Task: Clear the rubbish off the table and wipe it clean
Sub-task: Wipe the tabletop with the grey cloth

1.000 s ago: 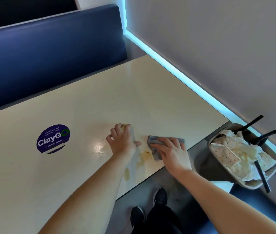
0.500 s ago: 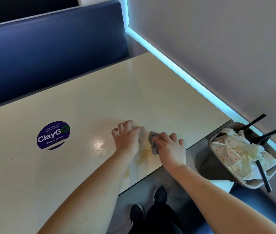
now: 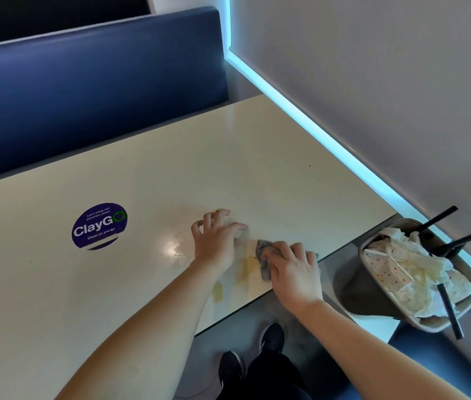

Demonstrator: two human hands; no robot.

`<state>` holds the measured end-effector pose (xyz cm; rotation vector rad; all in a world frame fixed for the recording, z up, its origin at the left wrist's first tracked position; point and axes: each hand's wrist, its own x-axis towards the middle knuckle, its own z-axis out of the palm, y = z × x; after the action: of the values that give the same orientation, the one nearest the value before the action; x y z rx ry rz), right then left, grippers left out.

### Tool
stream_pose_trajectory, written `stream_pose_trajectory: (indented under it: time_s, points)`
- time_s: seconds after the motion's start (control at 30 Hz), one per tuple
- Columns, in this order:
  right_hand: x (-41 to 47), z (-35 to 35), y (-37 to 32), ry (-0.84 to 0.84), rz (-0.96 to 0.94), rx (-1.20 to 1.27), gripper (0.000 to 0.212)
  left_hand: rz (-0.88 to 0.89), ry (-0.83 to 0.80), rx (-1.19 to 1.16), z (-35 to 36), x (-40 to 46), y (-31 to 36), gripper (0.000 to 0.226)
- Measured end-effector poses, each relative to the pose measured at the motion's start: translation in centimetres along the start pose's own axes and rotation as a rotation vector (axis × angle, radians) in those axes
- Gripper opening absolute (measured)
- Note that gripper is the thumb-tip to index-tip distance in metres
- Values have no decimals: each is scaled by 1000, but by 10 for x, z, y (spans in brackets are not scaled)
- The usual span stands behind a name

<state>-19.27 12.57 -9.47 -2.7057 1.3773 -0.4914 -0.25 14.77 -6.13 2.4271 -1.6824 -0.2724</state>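
Right hand (image 3: 292, 272), grip bunched on the cloth (image 3: 263, 262), has swept leftward to the left hand (image 3: 217, 241), whose fingertips brace the counter (image 3: 257, 157); yellow smear (image 3: 250, 267) remains, wiping incomplete.

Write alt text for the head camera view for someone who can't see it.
The right hand wipes a yellowish smear near the cream table's edge with a grey cloth; the left hand rests fingertips beside it. A tray of rubbish sits off the table to the right.
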Motion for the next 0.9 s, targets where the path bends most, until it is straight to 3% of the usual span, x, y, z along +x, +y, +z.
stream_pose_trajectory:
  time_s: [0.1,0.2,0.3,0.43,0.5,0.63,0.83,0.9]
  points:
    - [7,1,4,9,-26,73,29,-27,43,-67,-4,-10,-8,49]
    - [32,10,-3,-99,113,199,51,-68,85,-60,-11,-17,-19,61]
    - [20,15,-24,-156,76,348,49,-154,51,-26,-14,-27,-37,67]
    - [-25,15,-28,-215,-170,363,43,-293,25,0,-6,-35,-55,61]
    - [-14,19,-19,-224,-164,311,47,-341,-7,-2,-4,-38,-59,53]
    - [18,21,-29,-221,20,272,58,-356,-13,-10,-4,-43,-66,48]
    - [-22,26,-51,-231,-238,268,48,-338,-14,4,-7,-40,-69,49]
    - [-2,26,-43,-226,-209,247,52,-337,-5,2,-7,-41,-69,47]
